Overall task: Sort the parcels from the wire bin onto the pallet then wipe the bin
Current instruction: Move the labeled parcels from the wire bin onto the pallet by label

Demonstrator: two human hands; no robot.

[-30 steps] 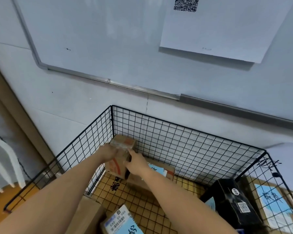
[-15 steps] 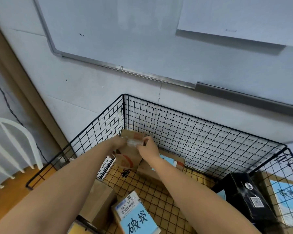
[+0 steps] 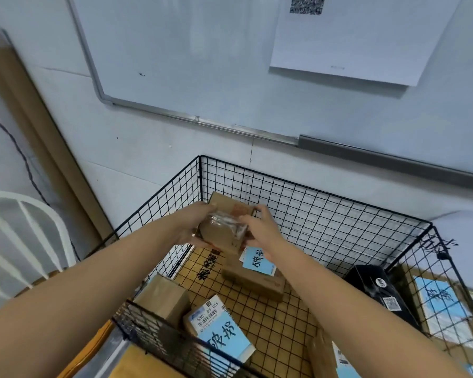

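A small brown cardboard parcel (image 3: 222,231) with clear tape across its top is held above the far left corner of the black wire bin (image 3: 320,203). My left hand (image 3: 193,227) grips its left side and my right hand (image 3: 260,230) grips its right side. Below it in the bin lies a brown parcel with a blue label (image 3: 257,271). Nearer to me sit a plain brown parcel (image 3: 163,298) and a parcel with a barcode and blue label (image 3: 219,328). A black box (image 3: 380,293) leans in the right corner. No pallet is in view.
The bin stands against a pale wall with a whiteboard (image 3: 191,50) and a sheet bearing a QR code (image 3: 358,36). A white metal rack (image 3: 19,236) is at the left. More blue-labelled boxes (image 3: 443,304) sit outside the bin's right side.
Both hands have lifted the taped parcel up from the bin's corner and drawn it slightly toward me. It now hangs level between them.
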